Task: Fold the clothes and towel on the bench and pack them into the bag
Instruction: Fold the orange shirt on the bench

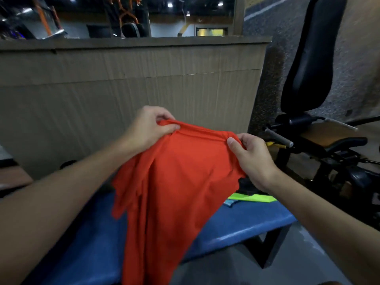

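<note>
An orange-red garment [174, 182] hangs in the air above the blue bench [236, 221]. My left hand [150, 128] pinches its upper edge at the left end. My right hand [253, 159] pinches the same edge at the right end. The cloth drapes down over the bench's front edge, with loose folds bunched on its left side. Behind my right wrist a neon yellow-green piece [255, 197] lies on the bench beside something dark [245, 187] and a small teal item [231, 203]. No bag can be picked out.
A tall cardboard sheet [123, 83] stands right behind the bench. A black gym machine with a padded seat [308, 58] and metal bars fills the right side. The bench's dark leg [273, 247] stands on grey floor. A brown surface [10, 177] sits at the left edge.
</note>
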Available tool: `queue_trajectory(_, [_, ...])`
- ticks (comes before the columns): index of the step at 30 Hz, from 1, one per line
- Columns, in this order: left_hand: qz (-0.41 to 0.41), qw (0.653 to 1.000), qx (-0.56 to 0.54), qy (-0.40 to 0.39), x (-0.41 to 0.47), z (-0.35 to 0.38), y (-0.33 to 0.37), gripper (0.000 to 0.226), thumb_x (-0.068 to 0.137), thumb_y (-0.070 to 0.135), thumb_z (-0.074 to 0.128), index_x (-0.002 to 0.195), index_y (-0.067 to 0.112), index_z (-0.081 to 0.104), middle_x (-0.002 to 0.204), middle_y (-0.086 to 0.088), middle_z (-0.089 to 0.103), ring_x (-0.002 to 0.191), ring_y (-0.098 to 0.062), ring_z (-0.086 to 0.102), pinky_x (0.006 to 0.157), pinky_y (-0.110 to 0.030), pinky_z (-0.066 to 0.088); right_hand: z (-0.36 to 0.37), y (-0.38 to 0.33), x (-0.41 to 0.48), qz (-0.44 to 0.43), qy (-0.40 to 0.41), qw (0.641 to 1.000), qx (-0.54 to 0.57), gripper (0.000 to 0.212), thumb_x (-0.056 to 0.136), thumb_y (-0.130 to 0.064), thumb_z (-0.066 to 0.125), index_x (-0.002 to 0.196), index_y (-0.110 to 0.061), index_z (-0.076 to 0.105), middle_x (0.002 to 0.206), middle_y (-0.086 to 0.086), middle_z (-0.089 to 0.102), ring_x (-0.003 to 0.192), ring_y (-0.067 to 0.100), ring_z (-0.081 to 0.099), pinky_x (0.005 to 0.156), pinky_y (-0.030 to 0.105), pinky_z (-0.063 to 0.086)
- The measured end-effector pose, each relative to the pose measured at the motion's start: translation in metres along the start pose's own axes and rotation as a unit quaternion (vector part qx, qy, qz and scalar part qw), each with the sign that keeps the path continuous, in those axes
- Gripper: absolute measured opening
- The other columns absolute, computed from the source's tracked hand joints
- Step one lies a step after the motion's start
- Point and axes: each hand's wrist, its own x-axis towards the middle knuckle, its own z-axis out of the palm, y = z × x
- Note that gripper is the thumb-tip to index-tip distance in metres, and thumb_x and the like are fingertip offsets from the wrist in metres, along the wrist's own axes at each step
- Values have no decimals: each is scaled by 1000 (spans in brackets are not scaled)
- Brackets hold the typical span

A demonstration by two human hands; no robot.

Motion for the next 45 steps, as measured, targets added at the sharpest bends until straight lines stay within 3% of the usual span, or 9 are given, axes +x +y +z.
queue_trajectory(7, [92, 987, 126, -44, 129, 69, -36, 17, 83, 23, 78, 94, 10, 77, 91, -1, 75, 83, -7, 64, 76, -12, 43, 5, 62, 83, 19, 92, 995, 21, 15, 97, -23, 59, 85, -17, 65, 80, 2, 68, 71, 11, 62, 63, 30, 52])
queue_trajectory(12, [52, 987, 120, -98, 146, 179, -102, 24, 85, 41, 70, 96, 20, 77, 95, 2, 76, 90, -15, 68, 87, -33, 52, -25, 149, 120, 72, 104, 991, -31, 12, 97, -24, 60, 90, -18, 67, 87, 3, 70, 84, 19, 67, 70, 33, 53])
queue_trajectory(20, [19, 985, 88, -148, 128, 271, -158, 37, 83, 51, 60, 104, 24, 73, 100, 6, 75, 94, -15, 68, 88, -38, 53, -43, 240, 125, 128, 95, 980, -121, 16, 95, -24, 62, 102, -12, 67, 91, 2, 70, 85, 17, 66, 83, 44, 55])
queue_trajectory(22, [48, 986, 98, -124, 119, 278, -159, 44, 85, 49, 60, 118, 21, 67, 112, 3, 69, 104, -17, 64, 95, -39, 50, -45, 248, 122, 104, 86, 967, -214, 29, 92, -23, 65, 117, -11, 59, 109, 7, 64, 98, 20, 59, 91, 39, 48])
queue_trajectory(25, [155, 972, 161, -69, 96, 280, -160, 43, 84, 45, 63, 120, 21, 63, 117, -1, 57, 110, -19, 53, 94, -36, 41, -44, 253, 107, -28, 29, 902, -429, 53, 82, -34, 72, 130, -24, 51, 126, 5, 47, 116, 28, 42, 96, 47, 35])
queue_trajectory(28, [243, 924, 232, -181, 75, 285, -165, 28, 89, 42, 63, 110, 25, 69, 114, 3, 56, 109, -19, 51, 90, -35, 35, -37, 257, 96, -60, -102, 876, -467, 45, 84, -49, 67, 125, -35, 58, 133, -8, 47, 123, 22, 39, 99, 45, 27])
queue_trajectory(32, [124, 901, 277, -310, 52, 286, -167, 34, 98, 41, 53, 127, 29, 64, 139, 9, 52, 131, -13, 42, 106, -34, 28, -36, 262, 86, 26, -178, 868, -462, 50, 91, -54, 55, 138, -39, 46, 147, -17, 38, 135, 12, 32, 109, 45, 16])
queue_trajectory(41, [-61, 949, 203, -235, -23, 192, -139, 33, 86, 33, 49, 101, 21, 75, 108, 0, 71, 105, -23, 64, 97, -42, 48, -1, 211, 52, -25, -205, 908, -366, 30, 95, -38, 55, 124, -30, 58, 130, -10, 52, 124, 17, 46, 102, 44, 26])
queue_trajectory(45, [-146, 958, 177, -174, -79, 141, -141, 24, 87, 19, 56, 95, 10, 77, 100, -6, 75, 96, -21, 68, 91, -28, 48, 46, 181, 25, -62, -254, 913, -314, 26, 96, -32, 56, 121, -27, 61, 128, -8, 55, 124, 14, 48, 99, 38, 27])
